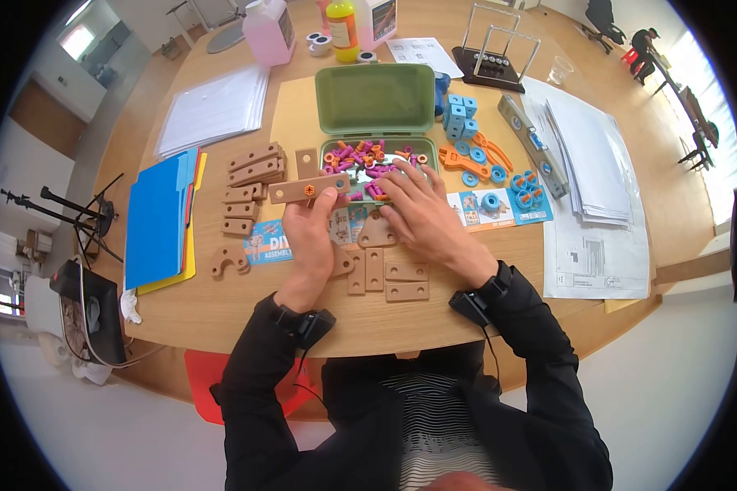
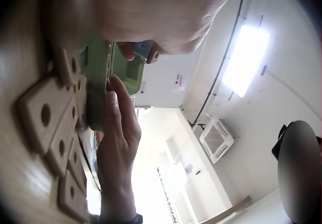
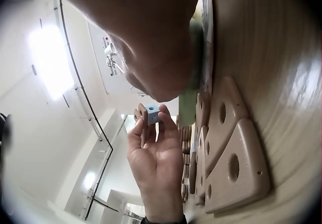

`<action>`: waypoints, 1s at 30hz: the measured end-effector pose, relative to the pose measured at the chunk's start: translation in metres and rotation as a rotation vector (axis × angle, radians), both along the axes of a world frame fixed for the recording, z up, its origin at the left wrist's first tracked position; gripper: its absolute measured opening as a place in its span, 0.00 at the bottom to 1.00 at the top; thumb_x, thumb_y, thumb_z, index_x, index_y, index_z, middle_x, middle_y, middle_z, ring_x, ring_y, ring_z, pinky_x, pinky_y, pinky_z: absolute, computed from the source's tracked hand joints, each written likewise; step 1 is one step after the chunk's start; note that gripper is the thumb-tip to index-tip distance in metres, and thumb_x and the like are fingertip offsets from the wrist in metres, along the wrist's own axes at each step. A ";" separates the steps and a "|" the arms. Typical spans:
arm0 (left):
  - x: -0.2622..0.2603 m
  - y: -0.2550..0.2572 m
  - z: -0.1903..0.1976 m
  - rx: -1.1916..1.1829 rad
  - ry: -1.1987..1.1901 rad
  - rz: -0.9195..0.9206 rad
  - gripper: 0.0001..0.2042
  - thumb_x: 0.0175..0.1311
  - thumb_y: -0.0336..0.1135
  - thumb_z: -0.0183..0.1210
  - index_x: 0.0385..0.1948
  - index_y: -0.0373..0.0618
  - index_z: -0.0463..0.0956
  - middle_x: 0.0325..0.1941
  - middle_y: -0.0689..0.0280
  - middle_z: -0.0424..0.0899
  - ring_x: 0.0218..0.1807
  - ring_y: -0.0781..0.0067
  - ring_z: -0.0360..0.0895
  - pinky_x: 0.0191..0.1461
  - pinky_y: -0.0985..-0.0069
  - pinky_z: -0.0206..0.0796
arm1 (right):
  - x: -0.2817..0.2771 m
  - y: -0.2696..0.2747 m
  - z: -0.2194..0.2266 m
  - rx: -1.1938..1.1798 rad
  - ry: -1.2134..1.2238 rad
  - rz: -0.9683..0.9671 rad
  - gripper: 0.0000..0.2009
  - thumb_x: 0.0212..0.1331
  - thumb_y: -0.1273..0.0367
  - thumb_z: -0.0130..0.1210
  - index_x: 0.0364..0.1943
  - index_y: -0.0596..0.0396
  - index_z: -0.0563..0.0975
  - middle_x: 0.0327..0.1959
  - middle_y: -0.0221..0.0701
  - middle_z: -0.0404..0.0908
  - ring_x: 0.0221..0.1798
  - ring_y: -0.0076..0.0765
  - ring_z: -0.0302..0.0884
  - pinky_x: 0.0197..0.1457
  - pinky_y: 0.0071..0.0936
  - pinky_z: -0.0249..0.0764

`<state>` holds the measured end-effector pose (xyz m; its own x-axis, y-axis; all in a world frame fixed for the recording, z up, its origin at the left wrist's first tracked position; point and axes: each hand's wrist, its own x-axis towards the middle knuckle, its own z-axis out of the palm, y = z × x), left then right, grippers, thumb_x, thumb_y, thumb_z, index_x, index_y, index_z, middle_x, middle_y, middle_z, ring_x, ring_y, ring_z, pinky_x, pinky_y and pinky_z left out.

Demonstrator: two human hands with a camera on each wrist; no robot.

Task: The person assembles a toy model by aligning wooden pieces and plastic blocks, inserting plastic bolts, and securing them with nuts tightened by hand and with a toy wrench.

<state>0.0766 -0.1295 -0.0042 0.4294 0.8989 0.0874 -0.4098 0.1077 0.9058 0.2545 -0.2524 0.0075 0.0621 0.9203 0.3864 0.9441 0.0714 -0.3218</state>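
Head view: I am seeing the left hand (image 1: 309, 233) pinching a strip (image 1: 289, 194), its thumb and fingers closing firmly on it, while an orange piece (image 1: 309, 190) is sitting in the strip. In the right wrist view, that same hand is also holding a blue block (image 3: 153, 114) against the strip. To the right of this grip, the right hand (image 1: 424, 217) is resting its partly bent fingers over bolts (image 1: 357, 154) in the box (image 1: 375, 100); I cannot tell whether it is gripping any. More strips (image 1: 254, 164) are lying left of the left grip, and blue cubes (image 1: 458, 119) are standing beyond the right hand.
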 end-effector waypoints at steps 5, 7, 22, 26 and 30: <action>0.001 0.001 -0.001 -0.010 -0.009 0.004 0.15 0.75 0.25 0.59 0.61 0.36 0.75 0.57 0.58 0.85 0.56 0.62 0.86 0.60 0.63 0.81 | -0.008 0.009 0.002 0.037 -0.100 -0.005 0.24 0.78 0.61 0.52 0.73 0.53 0.71 0.73 0.36 0.75 0.85 0.46 0.56 0.86 0.54 0.44; 0.001 0.001 -0.002 -0.007 -0.038 -0.005 0.15 0.76 0.25 0.58 0.61 0.36 0.74 0.57 0.58 0.85 0.56 0.62 0.86 0.60 0.63 0.81 | -0.009 0.011 0.002 0.015 -0.168 -0.005 0.24 0.78 0.61 0.51 0.74 0.53 0.71 0.73 0.35 0.75 0.84 0.47 0.57 0.86 0.54 0.45; 0.000 0.000 0.000 0.000 -0.008 -0.010 0.14 0.75 0.25 0.58 0.60 0.36 0.75 0.57 0.58 0.84 0.55 0.64 0.86 0.58 0.63 0.82 | -0.004 0.012 0.001 0.063 0.001 -0.026 0.18 0.70 0.64 0.59 0.60 0.57 0.78 0.60 0.38 0.80 0.68 0.50 0.70 0.71 0.50 0.63; 0.000 -0.001 0.001 0.007 0.001 -0.001 0.14 0.75 0.25 0.58 0.59 0.36 0.75 0.57 0.59 0.84 0.55 0.64 0.86 0.57 0.64 0.82 | -0.003 0.011 0.003 0.105 0.021 -0.024 0.16 0.69 0.64 0.60 0.56 0.57 0.80 0.58 0.39 0.79 0.67 0.50 0.71 0.71 0.50 0.62; 0.000 0.000 0.000 0.005 0.008 -0.005 0.14 0.76 0.26 0.58 0.59 0.35 0.75 0.56 0.58 0.85 0.55 0.63 0.86 0.58 0.64 0.81 | -0.003 0.010 0.005 0.096 0.081 -0.030 0.15 0.68 0.63 0.62 0.52 0.57 0.81 0.56 0.40 0.78 0.66 0.51 0.71 0.72 0.50 0.62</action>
